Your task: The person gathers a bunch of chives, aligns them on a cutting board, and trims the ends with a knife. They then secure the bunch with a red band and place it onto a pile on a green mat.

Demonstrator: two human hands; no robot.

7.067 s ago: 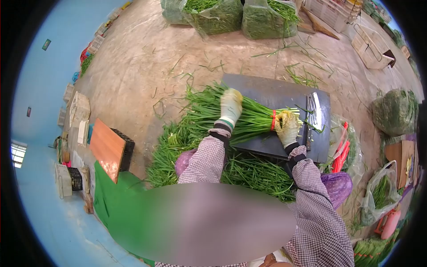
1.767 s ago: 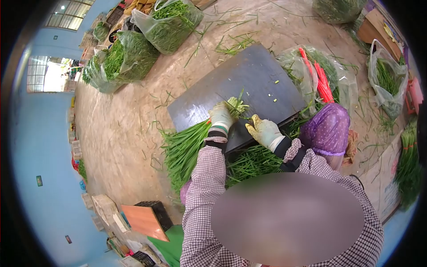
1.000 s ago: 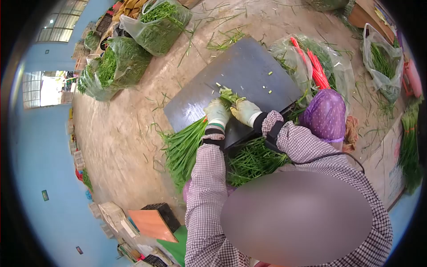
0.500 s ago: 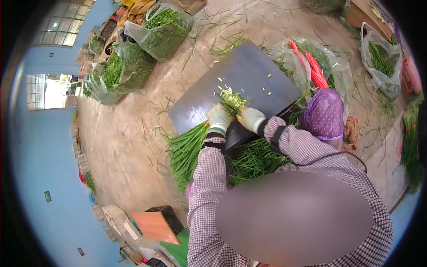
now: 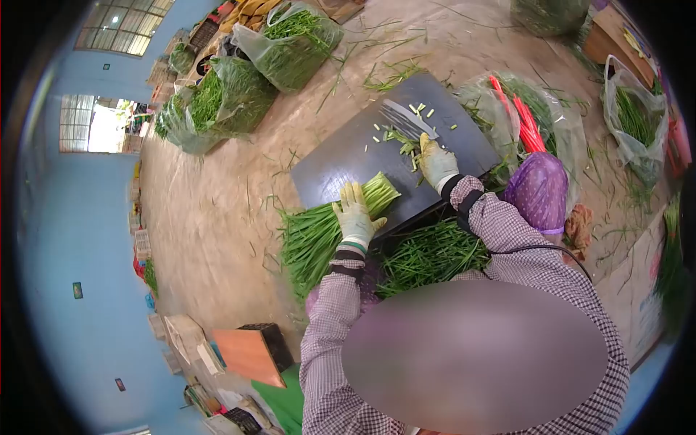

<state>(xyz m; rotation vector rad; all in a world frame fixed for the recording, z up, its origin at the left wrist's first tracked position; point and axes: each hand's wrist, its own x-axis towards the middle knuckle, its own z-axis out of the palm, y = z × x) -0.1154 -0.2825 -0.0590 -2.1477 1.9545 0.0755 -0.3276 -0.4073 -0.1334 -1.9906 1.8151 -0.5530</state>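
Stalks (image 5: 317, 233) lie beneath our spread, palm-down left hand (image 5: 356, 216); a blade (image 5: 408, 119) extends beyond our curled right hand (image 5: 438, 161), grip unclear.

Left fingers (image 5: 357, 196) partly hide the green bundle (image 5: 313, 238).

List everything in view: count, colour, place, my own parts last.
Board: one, dark, centre
Bundle: one, green, on the board's left
Knife: one, grey, over the board
Bits: many, pale green, by the knife
Loose greens: one heap, green, below the board
Red strips: several, red, right of the board
Bags of greens: at least five, clear, upper left and right
Panel: one, orange, lower left
Crates: at least two, black, lower left
Sheet: one, green, lower left
Wall: one, blue, left
Floor: one, brown, all round
Knees: two, purple, flanking the loose greens
Sleeves: two, checked, bottom
Left hand: one, pale glove, spread on the bundle
Right hand: one, pale glove, apparently gripping the knife
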